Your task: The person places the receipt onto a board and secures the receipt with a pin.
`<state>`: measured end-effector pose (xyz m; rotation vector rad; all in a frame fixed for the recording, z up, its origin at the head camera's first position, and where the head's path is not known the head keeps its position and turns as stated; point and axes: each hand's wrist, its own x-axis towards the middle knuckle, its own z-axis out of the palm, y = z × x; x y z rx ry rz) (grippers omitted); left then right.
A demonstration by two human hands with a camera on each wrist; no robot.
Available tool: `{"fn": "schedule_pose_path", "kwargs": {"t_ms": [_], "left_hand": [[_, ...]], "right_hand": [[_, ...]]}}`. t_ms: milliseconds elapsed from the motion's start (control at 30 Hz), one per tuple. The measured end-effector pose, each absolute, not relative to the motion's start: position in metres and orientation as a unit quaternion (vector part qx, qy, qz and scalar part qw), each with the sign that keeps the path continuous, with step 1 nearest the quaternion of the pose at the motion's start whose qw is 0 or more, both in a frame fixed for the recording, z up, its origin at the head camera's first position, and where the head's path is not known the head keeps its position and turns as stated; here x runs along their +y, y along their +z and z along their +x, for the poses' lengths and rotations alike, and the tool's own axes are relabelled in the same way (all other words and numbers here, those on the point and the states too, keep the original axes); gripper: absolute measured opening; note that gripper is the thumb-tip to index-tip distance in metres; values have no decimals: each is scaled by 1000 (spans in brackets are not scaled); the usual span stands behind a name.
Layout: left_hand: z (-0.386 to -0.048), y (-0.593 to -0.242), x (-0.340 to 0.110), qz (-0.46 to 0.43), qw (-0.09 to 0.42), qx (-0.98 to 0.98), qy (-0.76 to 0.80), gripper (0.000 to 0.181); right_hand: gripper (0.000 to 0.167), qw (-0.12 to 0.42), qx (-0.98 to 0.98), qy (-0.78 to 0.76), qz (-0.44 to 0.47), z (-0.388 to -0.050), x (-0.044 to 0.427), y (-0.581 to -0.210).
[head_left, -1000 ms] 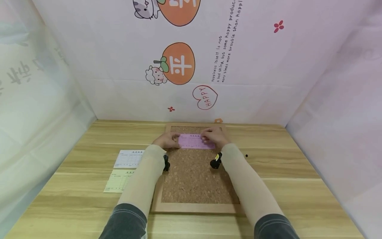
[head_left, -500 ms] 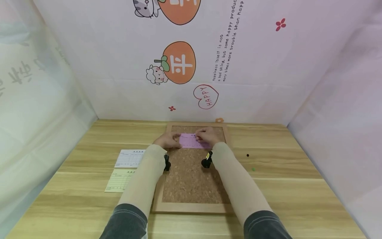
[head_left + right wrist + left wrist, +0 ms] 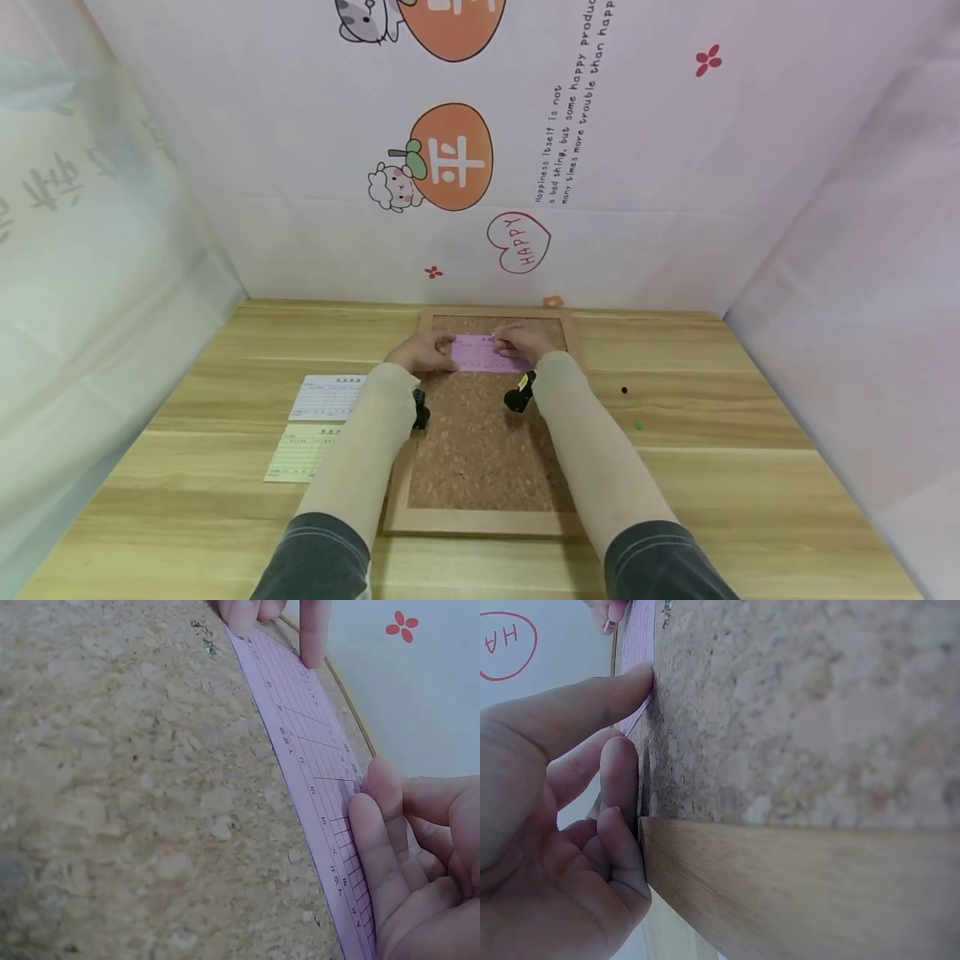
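Observation:
A pink printed slip (image 3: 474,355) lies across the upper part of a wood-framed cork board (image 3: 487,454). At its left edge, my left hand (image 3: 423,352) holds the slip down with thumb and forefinger fairly straight, the other fingers bent by the frame. My right hand (image 3: 527,342) is over the upper middle of the slip, thumb and forefinger together. Between those fingertips a small pale push pin (image 3: 610,626) shows at the top of the left wrist view. The right wrist view shows the slip's ruled lines (image 3: 300,750), while the pin is hidden there by fingers.
Left of the board lie a white slip (image 3: 326,397) and a green slip (image 3: 300,452), both partly behind the left forearm. On the table to the right are a small black piece (image 3: 624,390) and a small green piece (image 3: 639,426). A printed white curtain (image 3: 637,208) stands behind.
My right hand has moved left along the slip, from near its right end to its upper middle. The small green piece has come into view beside the right forearm. My left hand stays put.

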<state>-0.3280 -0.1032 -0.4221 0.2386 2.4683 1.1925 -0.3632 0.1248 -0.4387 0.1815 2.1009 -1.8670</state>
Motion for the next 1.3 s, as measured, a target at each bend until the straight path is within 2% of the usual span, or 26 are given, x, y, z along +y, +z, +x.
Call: {"fn": "schedule_pose_path", "kwargs": {"t_ms": [367,800,1300], "left_hand": [[-325,-421,-104,85,193,879,428,68],[-325,-419,-104,89,189,884,419,67],[-328,-423,-104,81,190,887,412,67]], "right_hand": [[24,160,745,-644,73,-366,120,-443],[24,120,789,-594,99,-366,111,-442],[24,116,810,-566,101,-368,110,-445]]}}
